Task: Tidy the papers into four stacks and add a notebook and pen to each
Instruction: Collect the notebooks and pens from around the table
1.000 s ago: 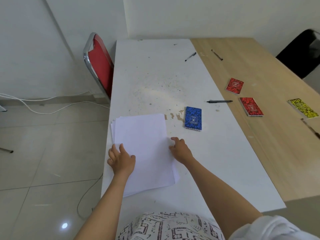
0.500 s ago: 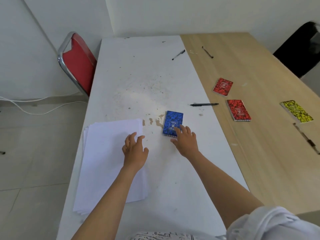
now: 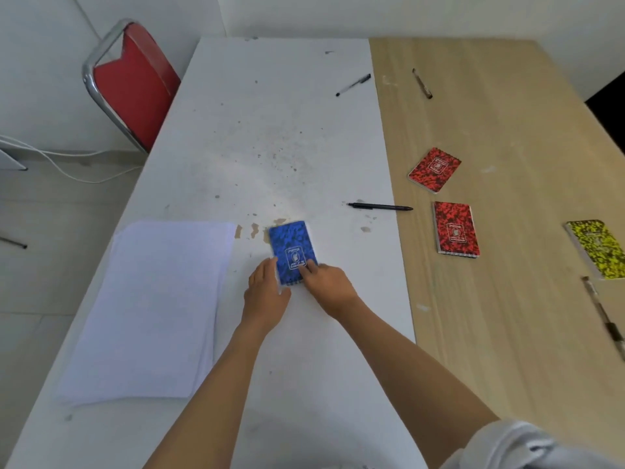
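White walls and a tiled floor frame a stained white desk [image 3: 270,137] pushed against a wooden desk [image 3: 507,299], with a red chair [image 3: 132,86] at the far left. Left of the blue notebook [image 3: 293,252], 1 paper stack [image 3: 148,309] lies flat on the white desk, its sheets slightly fanned at the edges. The left hand [image 3: 265,296] rests against the blue notebook's near left corner, fingers curled toward its edge; whether they grip it cannot be told. The right hand [image 3: 326,282] presses fingertips onto the cover's near right side. Beyond the blue notebook lie a capped pen [image 3: 353,85] and a black pen [image 3: 380,207]. Right of it, on the wooden desk, sit 2 red notebooks [image 3: 434,169] [image 3: 456,228], a yellow notebook [image 3: 597,247] and 2 more pens [image 3: 422,83] [image 3: 605,316]. The small spiral-bound pad looks light and fairly stiff, likely to slide on the smooth top; pinching its long edges, thumb under the cover, seems the surest hold. Loose sheets will flex and slip, so lifting them calls for support from below.
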